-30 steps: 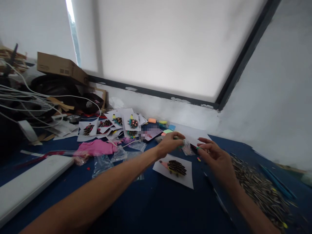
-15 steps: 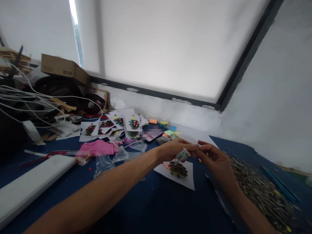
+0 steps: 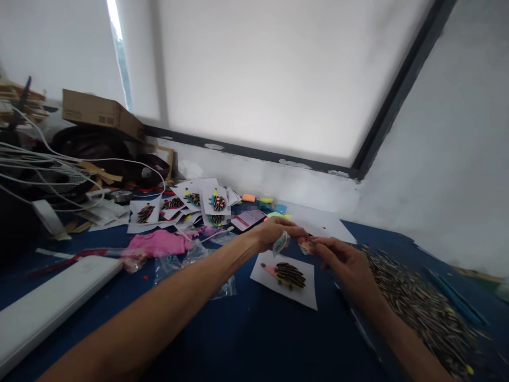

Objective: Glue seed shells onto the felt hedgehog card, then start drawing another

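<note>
My left hand point(image 3: 272, 233) is closed, with a small clear plastic bag point(image 3: 281, 243) holding something green hanging under its palm. Its fingertips also reach a small pinkish packet point(image 3: 305, 245) between both hands. From the other side, the thumb and fingers of my right hand point(image 3: 342, 260) pinch this packet. What is inside it is too small to make out. Below the hands, a white card point(image 3: 306, 300) lies flat on the blue table. On it is a hedgehog figure point(image 3: 290, 274) with a pink snout, a yellow body and dark spines.
Dark, slender seed-like pieces point(image 3: 421, 307) are heaped at the right beside a blue tool-like object point(image 3: 457, 297). Several hedgehog cards point(image 3: 217, 199) lie at the back, near a phone-like device point(image 3: 248, 219). Pink clay point(image 3: 159, 242), plastic bags and a white box point(image 3: 59, 302) are at left.
Both hands have shifted slightly left and apart. The pinkish packet now shows between them. The hanging bag has moved left, uncovering the hedgehog's snout on the card.
</note>
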`<state>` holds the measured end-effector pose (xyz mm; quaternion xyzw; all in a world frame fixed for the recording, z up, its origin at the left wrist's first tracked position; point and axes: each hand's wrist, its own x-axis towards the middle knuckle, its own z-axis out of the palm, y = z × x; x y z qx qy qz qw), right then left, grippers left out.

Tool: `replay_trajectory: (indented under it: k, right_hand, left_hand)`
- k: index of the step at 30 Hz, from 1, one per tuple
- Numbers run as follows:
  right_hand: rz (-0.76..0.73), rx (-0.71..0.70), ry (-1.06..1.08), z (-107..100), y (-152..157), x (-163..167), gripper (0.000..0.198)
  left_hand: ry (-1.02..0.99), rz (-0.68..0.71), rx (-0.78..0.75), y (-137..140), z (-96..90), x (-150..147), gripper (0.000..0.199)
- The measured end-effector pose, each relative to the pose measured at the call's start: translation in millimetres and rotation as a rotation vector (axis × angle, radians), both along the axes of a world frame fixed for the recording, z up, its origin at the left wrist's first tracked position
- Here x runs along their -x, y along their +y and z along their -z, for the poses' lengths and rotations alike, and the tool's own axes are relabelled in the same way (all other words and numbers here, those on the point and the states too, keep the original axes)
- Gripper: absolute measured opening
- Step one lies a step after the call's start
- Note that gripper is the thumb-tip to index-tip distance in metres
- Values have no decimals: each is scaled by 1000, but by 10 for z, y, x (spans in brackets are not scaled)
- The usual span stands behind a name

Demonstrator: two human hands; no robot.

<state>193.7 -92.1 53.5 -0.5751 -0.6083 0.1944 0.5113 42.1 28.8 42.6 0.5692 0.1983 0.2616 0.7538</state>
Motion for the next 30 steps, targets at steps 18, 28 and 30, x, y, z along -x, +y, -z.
replay_trajectory:
  k: [18,28,30]
  right_hand:
    - [260,41,-205,163,98,-250,44]
    - [391,29,-304,167,122,-426,33]
    - [389,26,-301,172,124,-445,30]
  left_hand:
    - [-31,30,-25,-35,11,2,28]
    - [22,3,-16,-74,-1,-2,19]
    - [29,-4,-17,-62,33,-18,22]
